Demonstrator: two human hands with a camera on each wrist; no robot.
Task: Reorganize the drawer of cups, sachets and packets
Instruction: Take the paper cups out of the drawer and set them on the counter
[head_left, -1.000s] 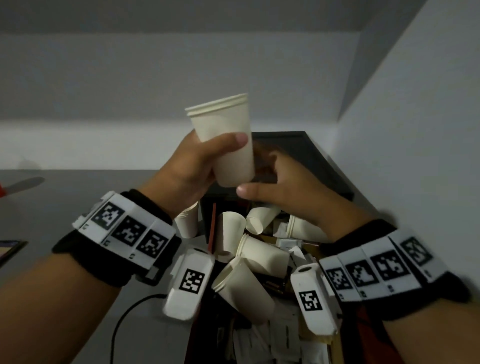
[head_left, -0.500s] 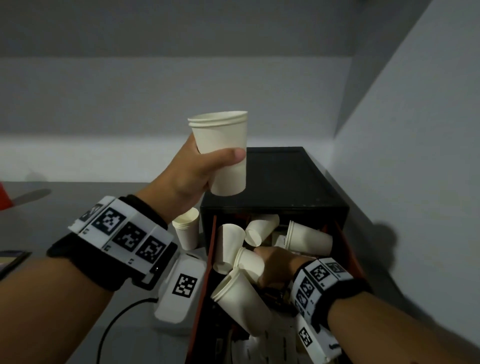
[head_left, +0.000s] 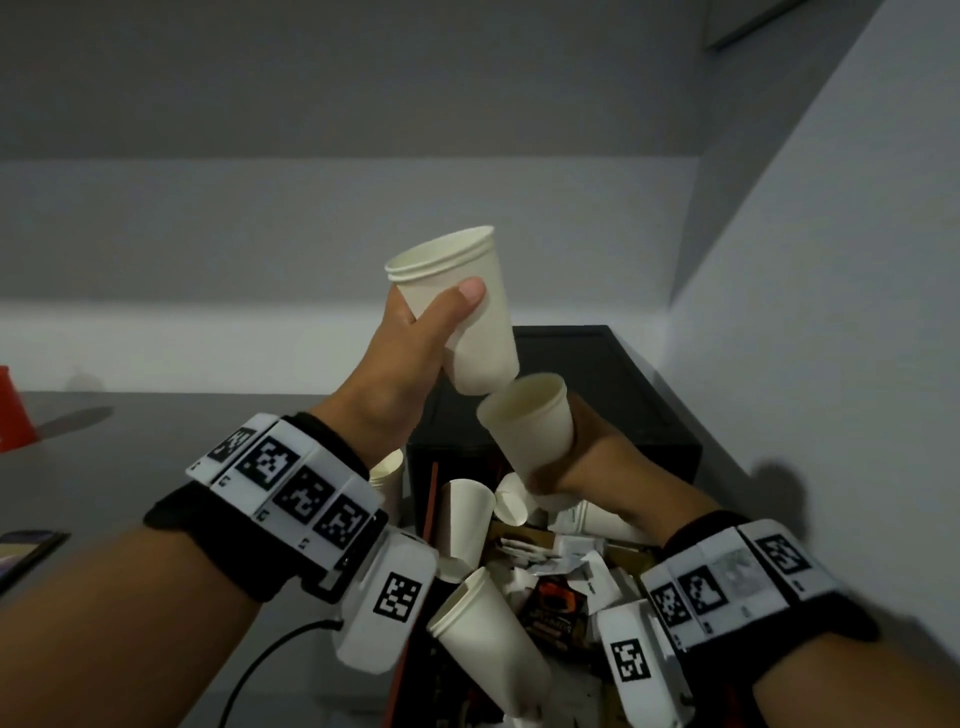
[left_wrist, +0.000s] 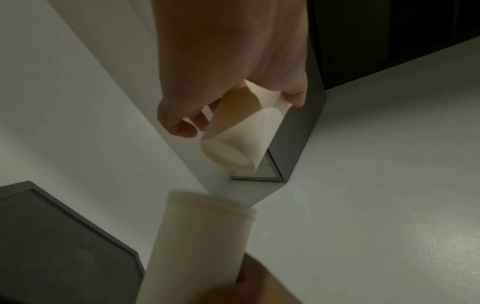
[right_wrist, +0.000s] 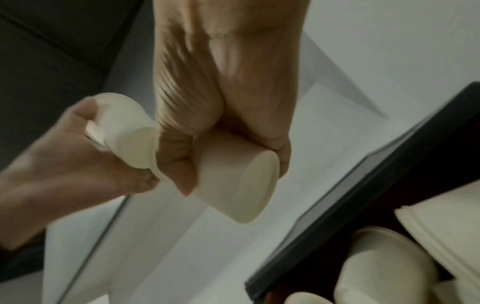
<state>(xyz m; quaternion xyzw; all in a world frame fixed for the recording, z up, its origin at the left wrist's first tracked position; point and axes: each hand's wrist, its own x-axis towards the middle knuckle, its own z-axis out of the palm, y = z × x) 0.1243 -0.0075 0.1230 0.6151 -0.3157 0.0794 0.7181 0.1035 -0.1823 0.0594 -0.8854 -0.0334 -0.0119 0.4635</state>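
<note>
My left hand (head_left: 426, 332) grips a short stack of white paper cups (head_left: 467, 306), mouth up and tilted, above the drawer. Just below it my right hand (head_left: 587, 457) grips a single white cup (head_left: 530, 431), whose open mouth faces the stack's base, almost touching. The left wrist view shows the stack (left_wrist: 241, 133) above the single cup (left_wrist: 202, 236). Seen from the right wrist, my fingers wrap the single cup (right_wrist: 239, 181) beside the stack (right_wrist: 124, 133). The open drawer (head_left: 431, 499) below holds loose cups (head_left: 488, 639) and sachets (head_left: 556, 608).
The black cabinet (head_left: 597, 395) stands behind the drawer, against the right wall (head_left: 831, 364). Another white cup (head_left: 387, 478) stands on the grey counter left of the drawer. A red object (head_left: 13, 410) sits far left; a black cable (head_left: 260, 670) runs along the counter.
My right hand dropped into the drawer, took a single cup and lifted it up under the stack. The left hand kept hold of the stack and tilted it.
</note>
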